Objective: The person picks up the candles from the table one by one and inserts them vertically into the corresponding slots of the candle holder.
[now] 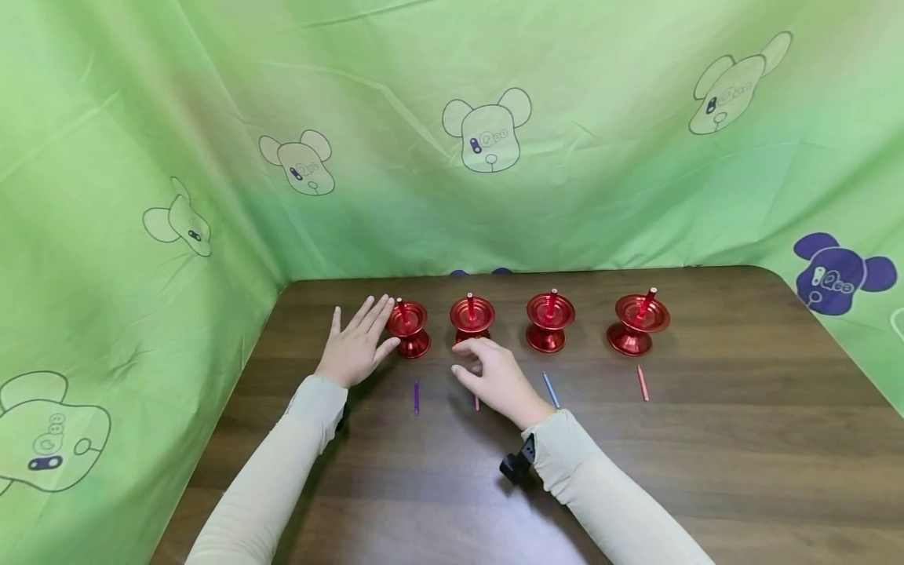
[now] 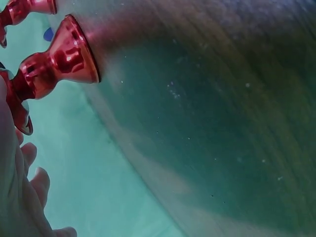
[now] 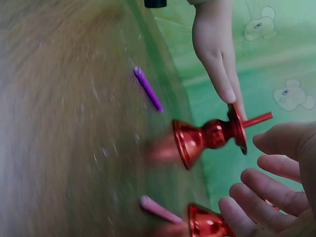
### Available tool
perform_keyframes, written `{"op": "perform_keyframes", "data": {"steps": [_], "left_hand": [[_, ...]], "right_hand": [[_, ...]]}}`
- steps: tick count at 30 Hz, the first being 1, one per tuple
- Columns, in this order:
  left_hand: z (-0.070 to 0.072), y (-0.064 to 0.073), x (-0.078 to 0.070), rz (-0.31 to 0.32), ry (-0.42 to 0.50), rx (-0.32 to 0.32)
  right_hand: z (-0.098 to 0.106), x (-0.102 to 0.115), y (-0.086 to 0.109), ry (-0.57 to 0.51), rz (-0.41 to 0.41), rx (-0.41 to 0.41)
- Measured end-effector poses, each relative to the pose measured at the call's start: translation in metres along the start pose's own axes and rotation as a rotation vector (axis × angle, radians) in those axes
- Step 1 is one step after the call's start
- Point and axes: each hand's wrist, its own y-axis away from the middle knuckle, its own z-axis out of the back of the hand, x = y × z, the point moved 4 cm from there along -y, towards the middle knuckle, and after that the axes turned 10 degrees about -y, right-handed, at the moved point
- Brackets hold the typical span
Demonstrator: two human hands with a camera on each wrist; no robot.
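Note:
Several red metallic candle holders stand in a row, each with a thin red stem upright in its dish. My left hand has its fingers straight, the fingertips right at the dish of the leftmost candle holder; the left wrist view shows that holder upright on the table. My right hand is held with loosely bent fingers, thumb and forefinger apart, nothing between them. It is just in front of the second candle holder and partly covers a thin pink stick. A thin purple stick lies before the leftmost holder.
To the right stand a third candle holder and a rightmost one. Before them lie a thin blue stick and a coral stick. A green printed cloth hangs behind and left of the wooden table.

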Motion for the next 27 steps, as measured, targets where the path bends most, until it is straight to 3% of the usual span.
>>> {"op": "perform_keyframes", "data": {"steps": [5,14,27], "left_hand": [[0.000,0.000,-0.001,0.004,0.008,0.051],[-0.001,0.001,0.001,-0.008,0.000,0.042],[-0.003,-0.003,0.000,-0.041,-0.002,0.022]], "right_hand": [[-0.016,-0.002,-0.004,-0.032,-0.061,0.045],[-0.040,0.003,-0.010,0.048,-0.048,0.091],[-0.065,0.006,-0.014,0.192,-0.172,0.097]]}}
